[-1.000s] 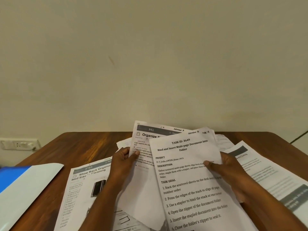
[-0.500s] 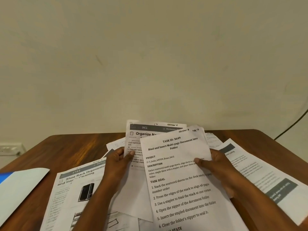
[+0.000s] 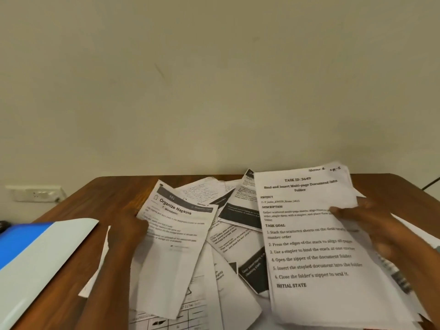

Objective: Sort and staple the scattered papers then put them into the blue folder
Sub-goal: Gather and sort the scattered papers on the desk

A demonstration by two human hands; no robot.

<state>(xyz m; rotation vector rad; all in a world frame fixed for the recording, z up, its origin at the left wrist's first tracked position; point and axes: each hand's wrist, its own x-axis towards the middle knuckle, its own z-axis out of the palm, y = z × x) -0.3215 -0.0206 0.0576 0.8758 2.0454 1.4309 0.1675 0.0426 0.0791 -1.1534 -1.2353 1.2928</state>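
Observation:
My left hand (image 3: pixel 129 228) grips the left edge of a sheet headed "Organize Napkins" (image 3: pixel 175 244), raised and tilted over the pile. My right hand (image 3: pixel 367 225) pinches the right edge of the "TASK ID: 3649" sheet (image 3: pixel 309 246), with another page behind it. Between the two held sheets, several loose printed papers (image 3: pixel 234 236) lie overlapping on the wooden table (image 3: pixel 78 206). The blue folder (image 3: pixel 26 248), with a pale flap, lies at the table's left edge. No stapler is visible.
A white wall socket (image 3: pixel 35 192) sits on the wall at the left. A dark cable (image 3: pixel 431 183) runs off the table's far right corner. A small dark object (image 3: pixel 3 226) shows at the left edge beside the folder. More papers lie under my right forearm.
My hands have pulled apart: the left took the Napkins sheet leftward, the right carried the task sheet rightward, uncovering the loose papers between them. The view shifted right, bringing the folder further into view.

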